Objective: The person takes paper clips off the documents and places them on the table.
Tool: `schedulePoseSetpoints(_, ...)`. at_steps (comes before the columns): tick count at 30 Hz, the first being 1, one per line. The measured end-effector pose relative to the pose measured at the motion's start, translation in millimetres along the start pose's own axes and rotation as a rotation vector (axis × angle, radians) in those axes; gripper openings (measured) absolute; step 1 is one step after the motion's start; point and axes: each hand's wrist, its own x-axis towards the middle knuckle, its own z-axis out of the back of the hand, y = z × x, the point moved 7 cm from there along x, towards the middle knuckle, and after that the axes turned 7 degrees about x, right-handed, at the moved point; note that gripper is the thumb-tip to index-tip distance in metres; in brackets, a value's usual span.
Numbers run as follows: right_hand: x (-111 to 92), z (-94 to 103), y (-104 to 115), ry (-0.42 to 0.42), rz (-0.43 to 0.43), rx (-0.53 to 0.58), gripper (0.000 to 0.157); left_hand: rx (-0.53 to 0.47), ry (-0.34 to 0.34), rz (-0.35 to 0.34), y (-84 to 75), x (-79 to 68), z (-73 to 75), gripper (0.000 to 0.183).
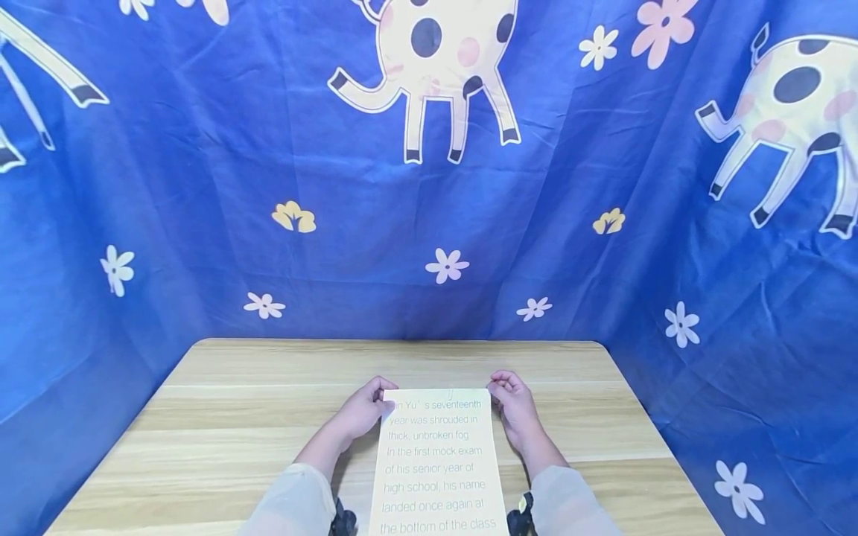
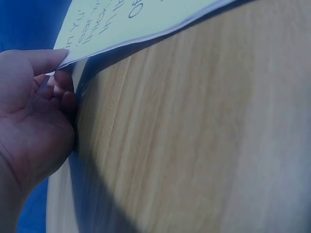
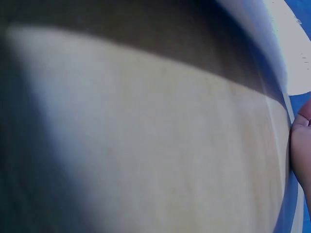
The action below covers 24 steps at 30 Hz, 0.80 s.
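Observation:
A thin stack of pale paper sheets [image 1: 437,460] with large printed text lies in front of me at the lower middle of the head view. A paper clip [image 1: 450,394] sits on its top edge, right of centre. My left hand [image 1: 360,411] pinches the top left corner; in the left wrist view the thumb [image 2: 51,59] lies on top with curled fingers beneath, and the layered edge is raised above the table. At the top right corner, my right hand [image 1: 519,414] holds the edge between thumb and fingers. Only part of that hand [image 3: 302,145] shows in the right wrist view.
The light wood table [image 1: 234,402] extends on both sides of the sheets and behind them. A blue curtain [image 1: 348,246] printed with cows and flowers encloses its back and sides. Dark wrist devices [image 1: 343,517] sit at both sleeves.

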Motion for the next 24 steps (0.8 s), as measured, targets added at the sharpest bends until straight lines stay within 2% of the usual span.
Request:
schedulePoseSetpoints(4,0.7,2.3,2.0,-0.007,0.0,0.044,0.023,-0.004,0.003,0.0,-0.9,-0.8,-0.3,0.023)
schedulePoseSetpoints(7,0.7,2.8,5.1,-0.01,-0.004,0.016,0.031,-0.017,0.011,0.002,-0.8,-1.5,-0.9,0.023)
schedulePoseSetpoints(12,2.1,4.3,17.5,-0.004,0.014,-0.094,0.042,-0.024,0.015,0.003,0.9,-2.3,-1.0,0.024)
schedulePoseSetpoints(18,2.5,9.6,30.8,0.021,0.028,-0.2,0.042,-0.024,0.009,-0.006,0.4,-2.7,0.1,0.024)
schedulePoseSetpoints(24,-3.3,14.1,37.0,0.046,0.028,-0.39,0.039,-0.025,0.011,-0.009,-0.7,-3.2,0.7,0.024)
